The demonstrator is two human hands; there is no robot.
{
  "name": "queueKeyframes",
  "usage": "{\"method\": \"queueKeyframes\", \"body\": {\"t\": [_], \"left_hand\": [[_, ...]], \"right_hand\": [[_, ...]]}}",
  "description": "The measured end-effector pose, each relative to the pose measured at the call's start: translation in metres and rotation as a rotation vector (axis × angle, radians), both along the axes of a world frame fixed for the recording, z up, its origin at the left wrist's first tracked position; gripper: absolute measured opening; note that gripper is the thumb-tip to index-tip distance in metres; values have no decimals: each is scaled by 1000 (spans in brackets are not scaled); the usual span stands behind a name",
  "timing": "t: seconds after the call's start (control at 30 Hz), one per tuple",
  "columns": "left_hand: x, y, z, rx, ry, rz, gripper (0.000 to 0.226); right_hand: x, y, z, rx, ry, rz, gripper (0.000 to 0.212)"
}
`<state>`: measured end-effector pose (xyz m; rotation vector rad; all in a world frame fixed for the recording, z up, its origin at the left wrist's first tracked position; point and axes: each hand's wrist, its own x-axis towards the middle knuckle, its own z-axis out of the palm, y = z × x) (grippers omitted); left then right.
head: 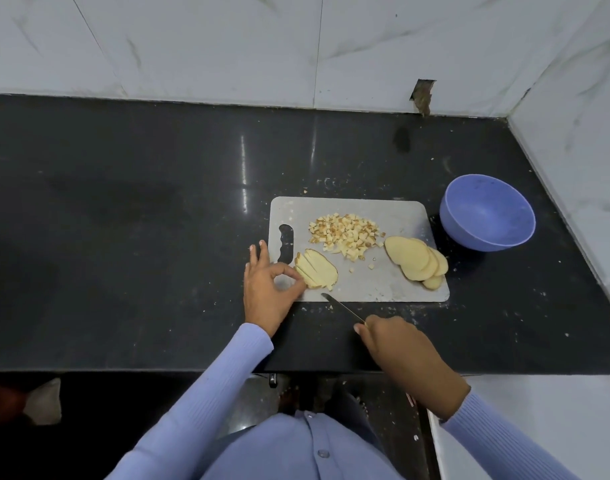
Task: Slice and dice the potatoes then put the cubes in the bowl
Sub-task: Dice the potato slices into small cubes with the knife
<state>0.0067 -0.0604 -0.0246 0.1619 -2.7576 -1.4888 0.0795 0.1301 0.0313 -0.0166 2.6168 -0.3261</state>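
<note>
Left hand (267,292) sits at the cutting board's (393,216) left edge, thumb and forefinger curled together at the near end of a potato slice stack (316,273) already cut into strips; other fingers spread over the handle slot. Looks like steadying, pinch contact likely but not sure. Pale yellow strips, thin tan skin edge, moist-looking. Next over, a pile of small potato cubes (345,235), uneven, some with browner faces, a few strays toward the board's near side. Right hand (393,344) is closed round the knife (341,306) handle, off the board's near edge; thin metal blade points up-left, tip just over the board rim, not in any potato. Further right, a fan of uncut oval slices (416,259), overlapping, smooth and flat. Far right, the blue bowl (452,216), plastic-looking, round, nothing in it, standing beside the board on the dark glossy counter (123,202). Progress roughly half: slicing done, one batch diced, strips need cross-cuts, oval slices untouched, no cubes transferred yet. Board is grey, matte, speckled with scraps.
</note>
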Motion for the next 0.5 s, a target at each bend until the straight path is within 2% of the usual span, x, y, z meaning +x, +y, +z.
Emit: {"method": "queueKeyframes", "body": {"t": [0.07, 0.13, 0.2, 0.27, 0.33, 0.5], "left_hand": [[-7, -11, 5, -104, 88, -182, 18], [-19, -23, 12, -236, 146, -469, 41], [-33, -28, 18, -360, 113, -717, 57], [-48, -26, 22, -456, 63, -865, 63], [-61, -22, 27, -516, 32, -972, 63], [-80, -12, 37, -661, 73, -1129, 44]], "right_hand": [[0, 9, -1, -92, 35, -74, 37], [1, 20, -3, -169, 86, -164, 38], [3, 28, -6, -210, 119, -236, 38], [5, 32, -11, -221, 137, -278, 38], [7, 33, -14, -233, 142, -319, 39], [11, 35, -16, -277, 120, -388, 38]]}}
